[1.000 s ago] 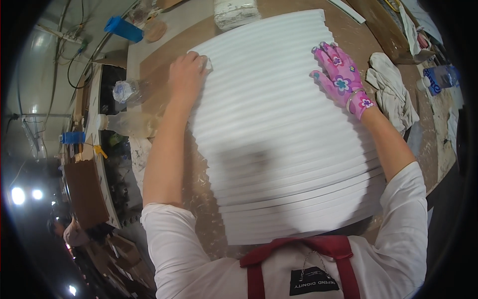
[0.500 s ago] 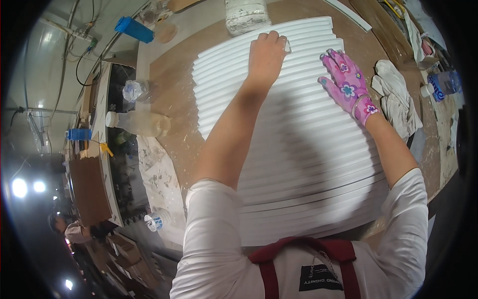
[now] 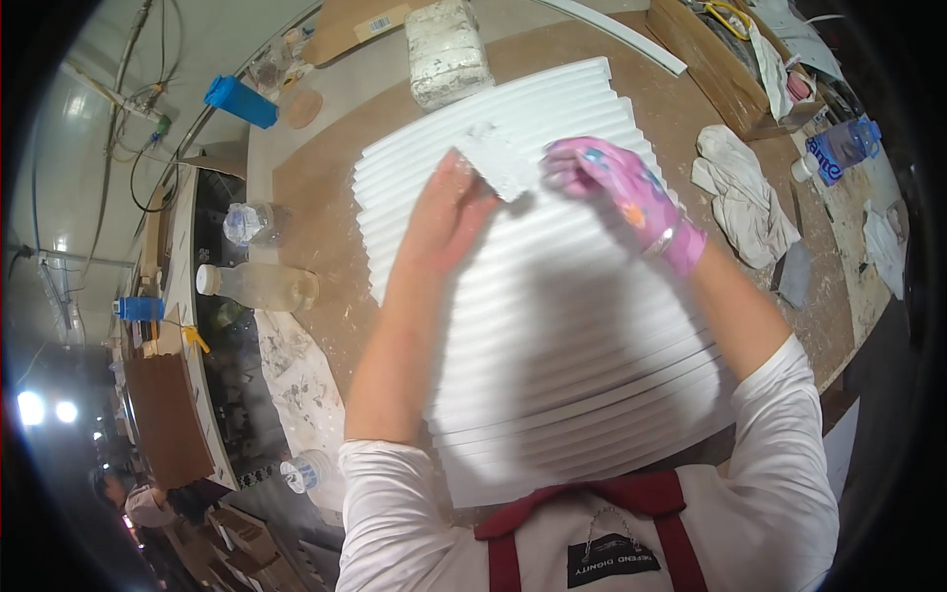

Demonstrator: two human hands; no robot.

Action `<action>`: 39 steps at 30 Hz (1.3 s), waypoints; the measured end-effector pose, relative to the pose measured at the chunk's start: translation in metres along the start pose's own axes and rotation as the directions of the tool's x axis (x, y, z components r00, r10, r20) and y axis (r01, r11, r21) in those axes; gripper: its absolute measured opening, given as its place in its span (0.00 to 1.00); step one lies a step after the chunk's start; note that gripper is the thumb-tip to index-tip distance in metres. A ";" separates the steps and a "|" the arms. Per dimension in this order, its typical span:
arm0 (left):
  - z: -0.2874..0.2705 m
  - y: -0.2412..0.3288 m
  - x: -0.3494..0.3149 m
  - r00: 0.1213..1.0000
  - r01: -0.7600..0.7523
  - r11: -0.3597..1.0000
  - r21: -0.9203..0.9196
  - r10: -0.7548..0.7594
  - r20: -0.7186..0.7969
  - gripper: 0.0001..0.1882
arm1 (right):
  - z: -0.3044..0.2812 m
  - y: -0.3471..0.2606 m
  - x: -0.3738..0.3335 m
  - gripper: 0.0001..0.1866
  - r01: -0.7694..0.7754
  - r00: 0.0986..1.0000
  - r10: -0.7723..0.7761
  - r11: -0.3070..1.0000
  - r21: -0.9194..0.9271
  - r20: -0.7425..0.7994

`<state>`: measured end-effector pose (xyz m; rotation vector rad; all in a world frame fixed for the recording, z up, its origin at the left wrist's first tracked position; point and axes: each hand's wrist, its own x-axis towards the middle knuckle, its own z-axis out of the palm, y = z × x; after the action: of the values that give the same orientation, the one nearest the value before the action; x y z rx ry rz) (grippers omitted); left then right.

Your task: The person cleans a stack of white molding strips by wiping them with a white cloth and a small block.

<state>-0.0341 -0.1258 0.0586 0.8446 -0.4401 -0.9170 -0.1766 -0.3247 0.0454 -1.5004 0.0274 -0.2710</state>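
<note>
A pile of long white ridged strips (image 3: 592,237) lies side by side across the board in front of me. Over its far part, my bare left hand (image 3: 454,212) is closed on the lower left edge of a flat, roughly square white piece (image 3: 498,163) with a dusty, crumbly face. Just right of that piece is my right hand (image 3: 617,187) in a pink flowered glove, its fingers curled and slightly blurred. A small gap shows between the glove and the piece. Whatever the gloved fingers may hold is hidden.
Beyond the strips stands a white-crusted block (image 3: 444,54). Bottles, including a cloudy one (image 3: 261,286) and a blue one (image 3: 242,101), line the left side. At right are a crumpled white cloth (image 3: 740,197), a blue-labelled bottle (image 3: 838,150) and a wooden box (image 3: 715,69).
My left hand has lifted off the strips and come nearer, showing the flat white piece. My right hand has moved left toward it, its spread fingers now curled. The whole view has shifted slightly.
</note>
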 end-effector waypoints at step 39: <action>-0.169 0.043 -0.013 0.807 0.088 0.009 0.996 0.585 -0.077 0.05 | 0.133 0.058 0.137 0.12 0.357 0.899 -0.266 -0.017 -0.934 0.348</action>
<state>0.0916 -0.0259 -0.0103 2.1976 -0.7690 0.2538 -0.0105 -0.2187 0.0189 -3.0190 -0.2594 -0.6689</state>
